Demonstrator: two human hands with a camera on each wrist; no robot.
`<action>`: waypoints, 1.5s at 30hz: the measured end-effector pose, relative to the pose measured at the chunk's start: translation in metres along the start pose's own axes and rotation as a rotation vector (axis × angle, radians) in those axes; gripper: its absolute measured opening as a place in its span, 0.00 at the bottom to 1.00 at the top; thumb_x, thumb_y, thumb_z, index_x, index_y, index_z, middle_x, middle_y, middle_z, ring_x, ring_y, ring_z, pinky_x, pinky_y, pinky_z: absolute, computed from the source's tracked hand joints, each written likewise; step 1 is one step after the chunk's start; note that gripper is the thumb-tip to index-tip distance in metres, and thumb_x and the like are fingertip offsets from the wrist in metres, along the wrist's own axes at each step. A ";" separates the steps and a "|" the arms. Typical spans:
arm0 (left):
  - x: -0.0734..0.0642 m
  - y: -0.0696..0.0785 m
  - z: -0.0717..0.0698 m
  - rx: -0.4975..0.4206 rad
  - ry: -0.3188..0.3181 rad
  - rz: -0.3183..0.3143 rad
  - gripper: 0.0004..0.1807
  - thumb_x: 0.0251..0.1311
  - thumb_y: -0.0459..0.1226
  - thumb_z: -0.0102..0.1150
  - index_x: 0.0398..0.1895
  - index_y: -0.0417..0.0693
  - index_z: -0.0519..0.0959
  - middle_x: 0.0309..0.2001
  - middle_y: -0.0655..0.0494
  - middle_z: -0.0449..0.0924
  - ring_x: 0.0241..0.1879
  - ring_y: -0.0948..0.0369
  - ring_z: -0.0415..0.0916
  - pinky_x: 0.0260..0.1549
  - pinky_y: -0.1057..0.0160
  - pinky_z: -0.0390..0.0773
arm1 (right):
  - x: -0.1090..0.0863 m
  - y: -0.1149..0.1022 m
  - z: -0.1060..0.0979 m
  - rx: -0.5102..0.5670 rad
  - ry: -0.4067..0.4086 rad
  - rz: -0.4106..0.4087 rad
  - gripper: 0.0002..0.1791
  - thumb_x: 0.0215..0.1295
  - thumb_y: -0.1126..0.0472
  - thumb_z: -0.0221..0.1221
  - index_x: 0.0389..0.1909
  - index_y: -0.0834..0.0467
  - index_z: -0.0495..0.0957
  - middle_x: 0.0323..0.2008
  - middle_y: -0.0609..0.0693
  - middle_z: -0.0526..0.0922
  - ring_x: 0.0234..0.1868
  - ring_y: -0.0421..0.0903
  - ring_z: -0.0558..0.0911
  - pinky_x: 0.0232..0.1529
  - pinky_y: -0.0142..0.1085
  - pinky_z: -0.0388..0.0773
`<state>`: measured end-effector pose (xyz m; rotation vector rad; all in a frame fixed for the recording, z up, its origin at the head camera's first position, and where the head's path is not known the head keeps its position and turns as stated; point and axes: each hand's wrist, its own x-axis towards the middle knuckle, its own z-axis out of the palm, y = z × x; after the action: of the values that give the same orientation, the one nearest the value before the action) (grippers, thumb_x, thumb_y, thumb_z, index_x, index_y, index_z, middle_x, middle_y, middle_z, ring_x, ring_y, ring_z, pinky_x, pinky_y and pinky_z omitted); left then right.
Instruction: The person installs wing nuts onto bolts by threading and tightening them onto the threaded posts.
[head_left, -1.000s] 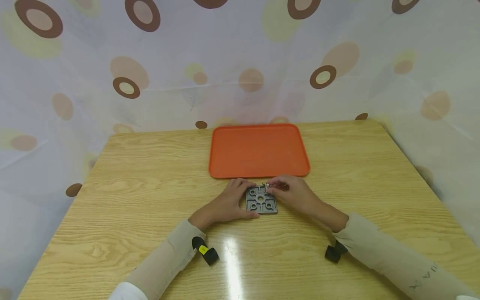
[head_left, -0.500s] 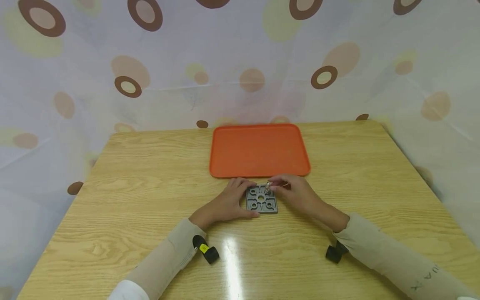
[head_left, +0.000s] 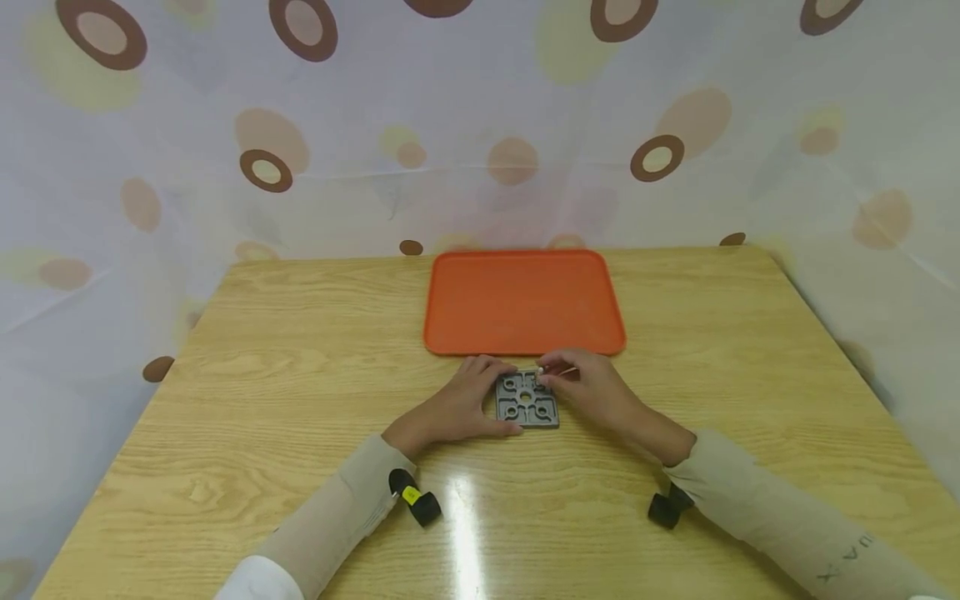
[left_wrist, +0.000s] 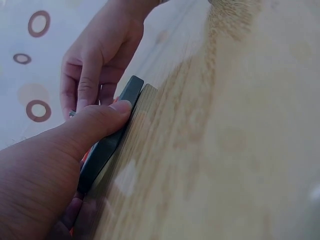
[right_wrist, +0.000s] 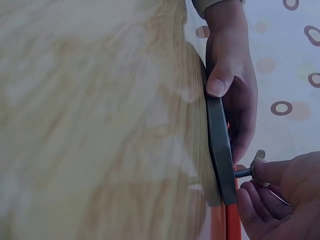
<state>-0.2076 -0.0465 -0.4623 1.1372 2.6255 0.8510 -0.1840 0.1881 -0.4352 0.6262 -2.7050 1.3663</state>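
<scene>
A square grey metal plate (head_left: pixel 527 408) with round bosses and ribs lies on the wooden table. My left hand (head_left: pixel 456 408) grips it from the left, thumb on the near edge and fingers at the far edge. At the plate's far right corner, my right hand (head_left: pixel 592 392) pinches the head of a wing screw (head_left: pixel 539 374) between thumb and fingers. In the right wrist view the threaded shank of this wing screw (right_wrist: pixel 243 173) stands upright on the plate (right_wrist: pixel 220 140), its lower end out of sight. The left wrist view shows the left thumb (left_wrist: pixel 102 120) pressing the plate's side.
An orange tray (head_left: pixel 522 304) lies just beyond the plate and both hands. The wooden table (head_left: pixel 300 350) extends to both sides and in front. A patterned cloth (head_left: pixel 450 167) hangs behind the table's far edge.
The wing screw's head shows at a different angle, turned slightly by the right fingers. The left hand and plate hold still; the whole head view has shifted a little.
</scene>
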 end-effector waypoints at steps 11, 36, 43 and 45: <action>0.003 0.002 0.001 0.013 0.008 0.010 0.48 0.44 0.65 0.61 0.66 0.52 0.61 0.56 0.59 0.61 0.52 0.63 0.55 0.51 0.61 0.64 | 0.001 -0.003 0.000 -0.005 0.008 0.014 0.11 0.59 0.61 0.63 0.41 0.61 0.80 0.37 0.49 0.82 0.38 0.44 0.80 0.40 0.37 0.76; 0.004 0.004 0.001 0.019 0.021 0.004 0.47 0.43 0.64 0.63 0.65 0.53 0.62 0.55 0.60 0.62 0.51 0.63 0.55 0.51 0.62 0.63 | -0.008 -0.004 -0.007 -0.033 0.012 -0.047 0.09 0.66 0.62 0.55 0.42 0.60 0.81 0.38 0.50 0.81 0.41 0.43 0.78 0.42 0.39 0.75; 0.004 0.006 0.000 0.015 0.010 0.002 0.47 0.43 0.63 0.64 0.65 0.52 0.62 0.55 0.60 0.61 0.51 0.63 0.55 0.50 0.62 0.63 | -0.007 0.000 -0.008 -0.020 0.003 -0.023 0.09 0.63 0.65 0.58 0.43 0.61 0.80 0.38 0.49 0.82 0.40 0.44 0.79 0.41 0.38 0.75; 0.004 0.006 0.000 0.014 0.008 0.002 0.47 0.43 0.63 0.64 0.65 0.52 0.62 0.55 0.60 0.61 0.51 0.64 0.55 0.50 0.62 0.63 | -0.007 0.001 -0.008 -0.028 0.005 -0.009 0.10 0.62 0.65 0.59 0.44 0.61 0.80 0.37 0.48 0.82 0.39 0.43 0.79 0.40 0.38 0.76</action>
<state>-0.2068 -0.0403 -0.4589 1.1423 2.6409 0.8404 -0.1790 0.1968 -0.4324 0.6309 -2.7091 1.3244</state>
